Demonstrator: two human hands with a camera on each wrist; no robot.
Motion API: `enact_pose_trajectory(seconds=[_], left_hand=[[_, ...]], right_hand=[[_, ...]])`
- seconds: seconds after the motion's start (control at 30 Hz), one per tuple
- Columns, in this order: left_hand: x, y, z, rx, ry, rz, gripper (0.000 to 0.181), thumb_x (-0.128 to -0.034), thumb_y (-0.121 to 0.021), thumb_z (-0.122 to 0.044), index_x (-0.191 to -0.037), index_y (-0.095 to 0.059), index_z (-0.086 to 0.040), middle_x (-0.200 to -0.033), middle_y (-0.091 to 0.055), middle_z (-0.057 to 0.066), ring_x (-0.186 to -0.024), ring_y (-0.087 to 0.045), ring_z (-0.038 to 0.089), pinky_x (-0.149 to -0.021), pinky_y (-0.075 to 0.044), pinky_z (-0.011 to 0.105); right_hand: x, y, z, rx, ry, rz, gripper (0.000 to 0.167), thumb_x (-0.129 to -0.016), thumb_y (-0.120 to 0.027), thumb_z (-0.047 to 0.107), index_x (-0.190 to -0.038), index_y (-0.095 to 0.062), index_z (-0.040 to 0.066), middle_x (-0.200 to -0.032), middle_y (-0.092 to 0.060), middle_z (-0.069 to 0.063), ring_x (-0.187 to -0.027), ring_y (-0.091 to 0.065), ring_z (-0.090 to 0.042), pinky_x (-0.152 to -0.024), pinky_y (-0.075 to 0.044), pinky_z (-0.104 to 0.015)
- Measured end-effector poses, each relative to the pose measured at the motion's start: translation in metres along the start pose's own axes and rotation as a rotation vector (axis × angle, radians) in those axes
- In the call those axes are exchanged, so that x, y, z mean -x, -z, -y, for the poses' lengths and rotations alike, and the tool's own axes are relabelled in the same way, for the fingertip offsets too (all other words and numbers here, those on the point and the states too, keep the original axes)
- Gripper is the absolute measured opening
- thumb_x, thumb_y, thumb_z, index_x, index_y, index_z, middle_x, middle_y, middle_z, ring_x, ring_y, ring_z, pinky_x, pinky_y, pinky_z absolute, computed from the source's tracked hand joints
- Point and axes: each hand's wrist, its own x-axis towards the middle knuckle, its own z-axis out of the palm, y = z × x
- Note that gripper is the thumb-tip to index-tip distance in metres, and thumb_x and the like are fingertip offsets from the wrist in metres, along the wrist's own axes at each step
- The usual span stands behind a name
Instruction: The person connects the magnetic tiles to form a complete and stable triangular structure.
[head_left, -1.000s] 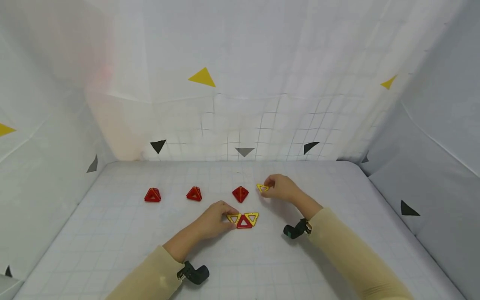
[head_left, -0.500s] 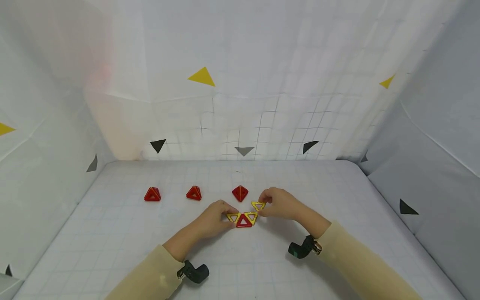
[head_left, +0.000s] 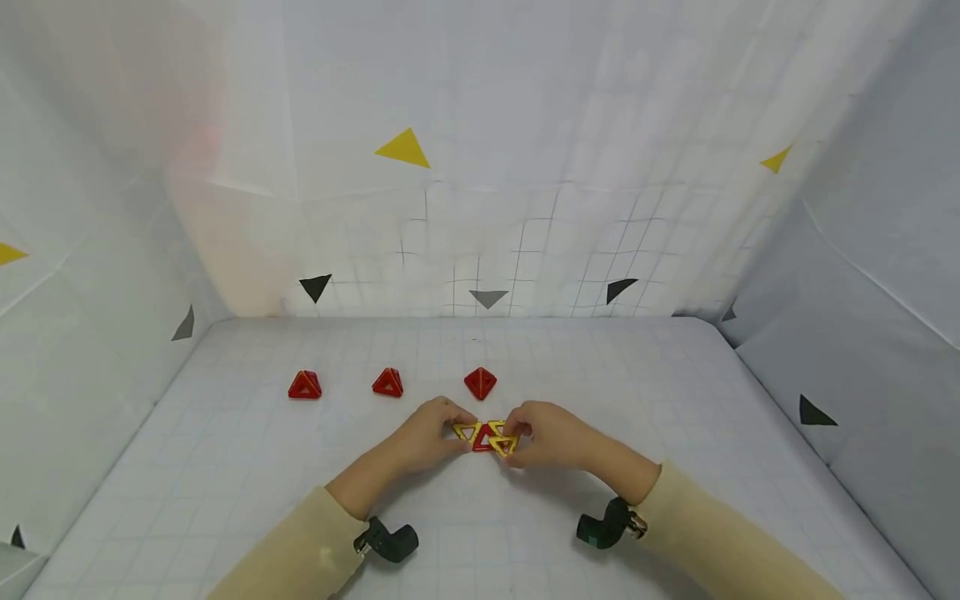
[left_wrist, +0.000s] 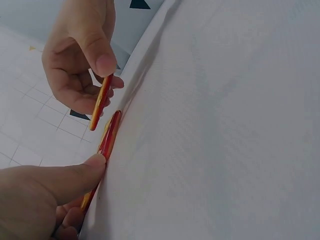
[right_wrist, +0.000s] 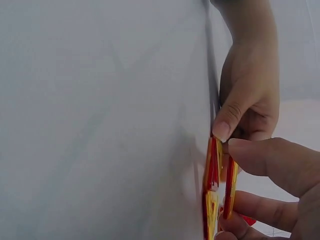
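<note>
My left hand [head_left: 426,437] pinches a yellow triangular magnetic tile [head_left: 466,432] at the left end of a flat row. Beside that tile lies a red triangular tile [head_left: 481,442], and a second yellow tile [head_left: 496,426] adjoins it on the right. Between thumb and fingers, my right hand [head_left: 553,437] pinches a third yellow tile, whose edge shows as a thin strip [left_wrist: 101,102] in the left wrist view. This held tile is raised off the table, above the right part of the row, and partly covers the red and yellow tiles in the head view.
Three red pyramids stand farther back: one at the left [head_left: 304,385], one nearer the middle [head_left: 387,382] and one just behind the hands [head_left: 480,383]. White sheeting with triangle marks surrounds the white table [head_left: 225,467] at the back and sides.
From the right rear, my right hand has brought its yellow tile toward me and leftward, over the row. The left hand keeps its place on the left yellow tile.
</note>
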Motion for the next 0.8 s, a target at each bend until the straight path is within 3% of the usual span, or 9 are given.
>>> enact_pose_trajectory(seconds=[0.33,0.8], left_hand=[[0.0,0.002,-0.001,-0.004,-0.015,0.01,0.034,-0.0897,-0.077,-0.02,-0.123,-0.07,-0.014,-0.112,-0.059,0.0,-0.109,-0.055,0.018,-0.097,-0.046,0.042],[0.001,0.002,-0.002,0.003,-0.023,0.005,0.034,-0.0898,-0.077,-0.017,-0.122,-0.07,-0.012,-0.112,-0.06,0.001,-0.109,-0.056,0.018,-0.096,-0.046,0.042]], right_hand=[[0.006,-0.01,0.013,0.042,0.002,0.022,0.031,-0.076,-0.088,0.034,-0.099,-0.073,0.019,-0.093,-0.064,0.012,-0.087,-0.056,-0.011,-0.083,-0.051,-0.034],[0.009,-0.018,0.025,0.102,0.003,-0.014,0.03,-0.077,-0.087,0.037,-0.093,-0.071,0.018,-0.089,-0.063,0.011,-0.084,-0.055,-0.01,-0.08,-0.05,-0.033]])
